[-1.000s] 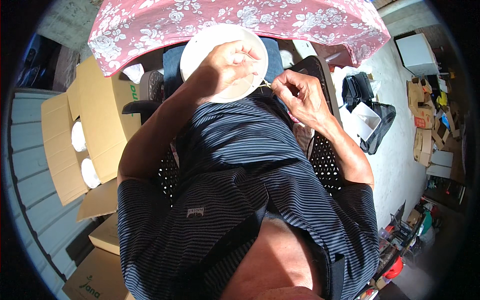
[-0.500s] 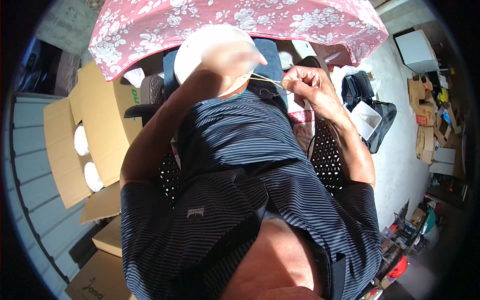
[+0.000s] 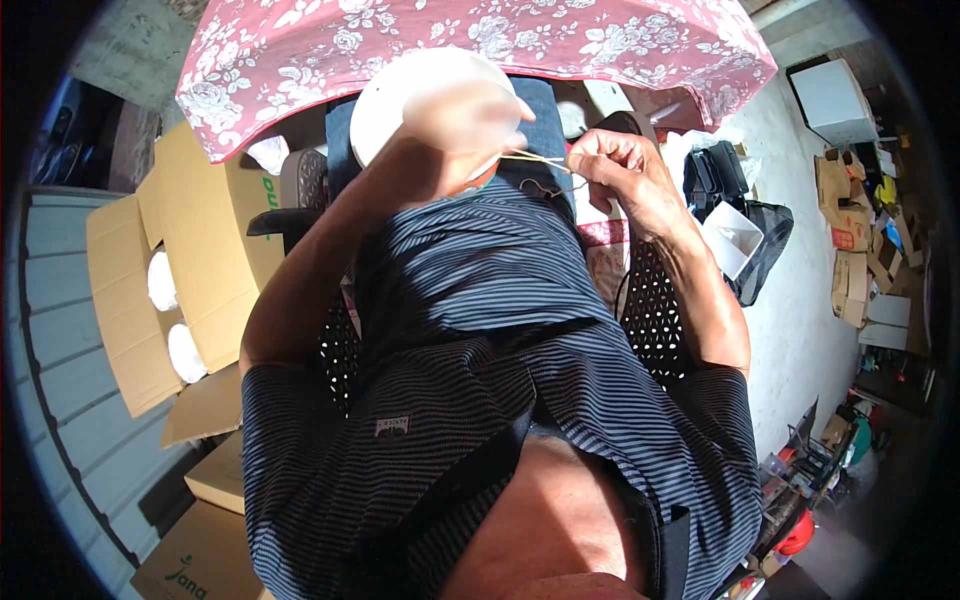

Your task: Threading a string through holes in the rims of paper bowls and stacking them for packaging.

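Note:
A round white object point(image 3: 382, 105) lies over my lap, with an orange and green patch at its near edge; its exact kind is unclear. Across it rests my left hand point(image 3: 462, 120), smeared bright, so its fingers cannot be made out. Two pale strands of string point(image 3: 532, 157) run taut from beside that hand to my right hand point(image 3: 622, 180). The thumb and fingertips of the right hand pinch the string. Below the pinch, a thin curled end point(image 3: 545, 190) hangs over dark cloth.
A table with a pink floral cloth point(image 3: 480, 40) stands ahead. Open cardboard boxes point(image 3: 205, 250) holding white round pieces are at my left. To the right, a white bin point(image 3: 732, 240) and black bag point(image 3: 768, 255) sit on the floor. Chair armrests flank me.
The string between my hands has shifted slightly, and its curled loose end shows more plainly. My right hand has moved a little; the round white object stays nearly in place.

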A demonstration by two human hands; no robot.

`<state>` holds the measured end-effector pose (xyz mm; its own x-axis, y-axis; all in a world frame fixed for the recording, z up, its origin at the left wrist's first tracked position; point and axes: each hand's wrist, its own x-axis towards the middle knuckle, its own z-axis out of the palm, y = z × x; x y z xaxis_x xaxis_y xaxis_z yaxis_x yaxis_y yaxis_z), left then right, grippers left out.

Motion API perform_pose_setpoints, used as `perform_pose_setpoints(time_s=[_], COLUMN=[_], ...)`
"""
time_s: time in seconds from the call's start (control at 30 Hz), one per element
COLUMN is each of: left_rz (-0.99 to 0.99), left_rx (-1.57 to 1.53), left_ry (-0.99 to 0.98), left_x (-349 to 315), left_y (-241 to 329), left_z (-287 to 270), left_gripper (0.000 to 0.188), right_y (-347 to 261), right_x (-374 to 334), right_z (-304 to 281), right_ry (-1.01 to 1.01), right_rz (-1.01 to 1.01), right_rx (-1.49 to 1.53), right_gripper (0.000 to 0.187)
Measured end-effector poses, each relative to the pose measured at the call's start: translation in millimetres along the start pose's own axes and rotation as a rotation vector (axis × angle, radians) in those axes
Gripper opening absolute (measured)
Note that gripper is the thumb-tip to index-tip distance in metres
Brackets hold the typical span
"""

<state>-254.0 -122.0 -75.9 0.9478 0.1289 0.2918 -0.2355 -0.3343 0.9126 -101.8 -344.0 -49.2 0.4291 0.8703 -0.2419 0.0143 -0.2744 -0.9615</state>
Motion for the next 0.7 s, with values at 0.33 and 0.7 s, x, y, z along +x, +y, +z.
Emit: perform_pose_setpoints(time_s=[0.33,0.7], left_rz=[0.255,0.178], left_rx=[0.314,0.394], left_ry=[0.031,-0.081], left_x=[-6,-5], left_y=[15,22], left_z=[26,13], left_gripper=[0.009,0.013], right_y=[-11,-26], right_x=[-7,-31], right_z=[5,-42], right_ry=[-0.044,-0.002], right_rz=[0.036,-0.101], right_rx=[-0.092,-0.084], right_gripper=[0.019,0.030])
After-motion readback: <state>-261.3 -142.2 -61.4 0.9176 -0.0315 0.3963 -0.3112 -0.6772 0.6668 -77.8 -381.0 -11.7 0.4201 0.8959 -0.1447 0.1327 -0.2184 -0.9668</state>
